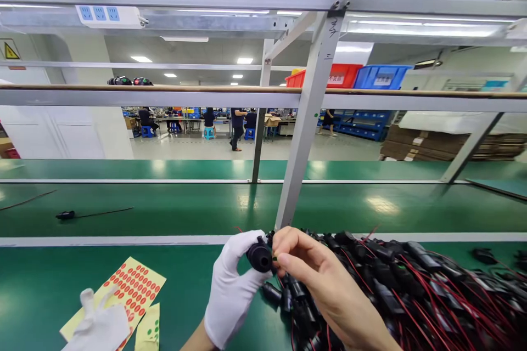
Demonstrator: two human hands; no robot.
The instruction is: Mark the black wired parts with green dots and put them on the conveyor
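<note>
**Both hands pinching one black connector above the bench**

Gripped between both hands — a small black cylindrical connector (pixel 259 255), held up just over the near edge of the green workbench (pixel 185 285). Left hand (pixel 233 290), in a white glove, is closed round the connector's side; bare right hand (pixel 325 285) closes thumb and forefinger on its right end, a speck of green showing at the fingertips (pixel 276 256).

Largest first: aluminium frame (pixel 304 120) crosses the view, green conveyor belt (pixel 164 208) behind the bench. Right of the hands, touching the right wrist, a big heap of black connectors with red wires (pixel 411 285). Left of the hands, a yellow sheet of red dot stickers (pixel 129 288), many spots bare; a spare white glove (pixel 99 326) overlaps its near corner; a smaller sheet with green dots (pixel 150 329) just beside. One lone black part with a wire (pixel 66 214) lies on the belt, well apart.

Progress, as a judgement — one piece in hand, one out on the belt, heap large; most of the work looks left.
</note>
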